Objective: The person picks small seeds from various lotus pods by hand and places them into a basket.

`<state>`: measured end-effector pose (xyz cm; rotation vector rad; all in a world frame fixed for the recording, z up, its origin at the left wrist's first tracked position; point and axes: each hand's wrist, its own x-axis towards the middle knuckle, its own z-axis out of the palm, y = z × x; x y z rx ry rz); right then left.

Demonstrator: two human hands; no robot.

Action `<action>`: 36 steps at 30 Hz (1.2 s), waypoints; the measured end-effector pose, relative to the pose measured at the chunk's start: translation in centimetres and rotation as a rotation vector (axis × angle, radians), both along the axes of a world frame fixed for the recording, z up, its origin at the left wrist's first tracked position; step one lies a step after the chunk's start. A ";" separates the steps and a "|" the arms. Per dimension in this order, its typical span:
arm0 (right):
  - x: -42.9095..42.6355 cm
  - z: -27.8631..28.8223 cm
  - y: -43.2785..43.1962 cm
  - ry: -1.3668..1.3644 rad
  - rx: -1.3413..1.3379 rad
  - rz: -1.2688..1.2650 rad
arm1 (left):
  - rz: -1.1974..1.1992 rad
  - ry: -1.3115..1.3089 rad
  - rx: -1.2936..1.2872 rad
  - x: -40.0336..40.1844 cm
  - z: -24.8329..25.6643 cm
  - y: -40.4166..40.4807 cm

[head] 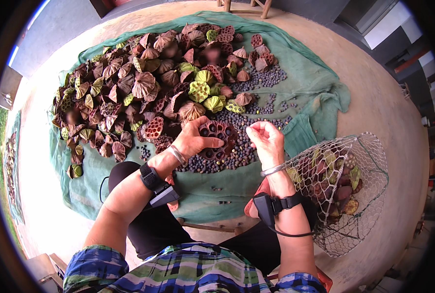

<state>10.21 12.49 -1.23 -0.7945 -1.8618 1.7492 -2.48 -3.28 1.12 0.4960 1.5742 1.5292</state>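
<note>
My left hand point(197, 141) grips a dark reddish-brown dried lotus seed pod point(223, 152), thumb across its flat face. Dark seeds sit in several of the pod's holes. To the right of the pod, my right hand point(268, 137) hovers with its fingers curled and the thumb close to the index finger. Whether a seed is pinched there cannot be made out. Below both hands spreads a heap of loose dark lotus seeds point(245, 154) on a green mesh cloth point(206, 186).
A large pile of brown and some green lotus pods point(144, 86) covers the cloth's far left. At right, a wire-mesh basket point(367, 223) holds pods and pieces. A wooden stool point(245, 11) stands beyond the cloth. My knees and sandals point(252, 205) flank the near edge.
</note>
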 end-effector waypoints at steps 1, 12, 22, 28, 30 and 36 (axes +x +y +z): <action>0.0 0.5 -0.7 -0.001 -0.079 0.043 | -0.013 0.039 -0.039 0.1 0.0 0.0; 0.1 0.2 -1.6 -0.116 -0.182 0.200 | -0.202 0.400 -0.126 0.8 -0.9 0.0; 0.2 0.9 -1.3 -0.206 -0.347 0.299 | -0.194 0.298 -0.096 0.8 -1.1 -0.3; 0.1 0.0 -1.3 -0.221 -0.387 0.243 | -0.172 0.451 -0.164 1.3 -1.0 -0.1; 0.2 0.1 -0.9 -0.241 -0.327 0.274 | -0.137 0.319 -0.125 0.9 -0.9 0.1; 0.1 -0.4 0.8 -0.074 0.077 0.137 | -0.060 0.134 -0.079 0.2 -1.3 0.0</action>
